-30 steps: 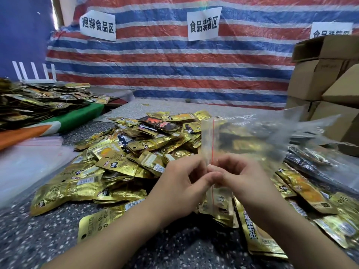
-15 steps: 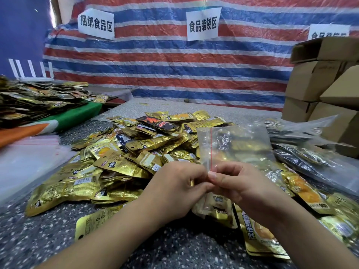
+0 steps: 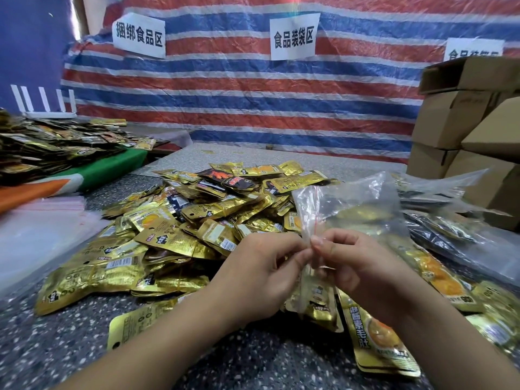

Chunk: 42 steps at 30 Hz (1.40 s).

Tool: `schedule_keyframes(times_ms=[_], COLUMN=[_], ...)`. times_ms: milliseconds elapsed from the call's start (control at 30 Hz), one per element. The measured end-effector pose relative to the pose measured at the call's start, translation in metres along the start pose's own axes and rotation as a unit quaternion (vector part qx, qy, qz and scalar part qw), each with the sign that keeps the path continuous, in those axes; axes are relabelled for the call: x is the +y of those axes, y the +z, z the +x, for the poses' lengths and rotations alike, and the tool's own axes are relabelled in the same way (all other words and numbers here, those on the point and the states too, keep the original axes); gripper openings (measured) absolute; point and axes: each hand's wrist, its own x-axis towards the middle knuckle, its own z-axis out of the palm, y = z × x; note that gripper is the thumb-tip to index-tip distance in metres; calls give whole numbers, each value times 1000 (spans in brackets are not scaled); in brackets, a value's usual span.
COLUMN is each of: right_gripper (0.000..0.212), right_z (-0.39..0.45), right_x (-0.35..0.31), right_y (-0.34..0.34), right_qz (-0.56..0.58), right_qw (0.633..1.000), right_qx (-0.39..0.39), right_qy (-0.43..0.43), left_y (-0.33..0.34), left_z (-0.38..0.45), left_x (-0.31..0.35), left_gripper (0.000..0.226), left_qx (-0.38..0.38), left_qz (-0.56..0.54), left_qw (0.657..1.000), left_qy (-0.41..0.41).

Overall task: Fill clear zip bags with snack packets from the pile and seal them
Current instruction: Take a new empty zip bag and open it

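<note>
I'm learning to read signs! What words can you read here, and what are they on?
"捆绑食品区": left white paper sign on the striped tarp.
"食品装袋区": middle white paper sign on the tarp.
Right white paper sign: lower half hidden by a brown cardboard box, unreadable.
"素毛肚": gold foil packet near the right hand; its top characters are blurred.
Other packets' print: too small.

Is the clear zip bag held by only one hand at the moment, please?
No, both the left hand and the right hand pinch the clear zip bag at its red zip strip.
</note>
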Motion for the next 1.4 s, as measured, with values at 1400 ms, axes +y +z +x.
schedule_keyframes(times_ms=[1400], right_gripper=[49], right_z=[5], right_x=[-7], right_y=[-17], right_qz=[-227], right_qw=[880], right_qx=[336], right_qy=[-247], left_y=[-4], left_z=[-2], left_x=[13], left_gripper=[22], left_qx=[118], left_qz=[58], left_qw=[990], left_qy=[48])
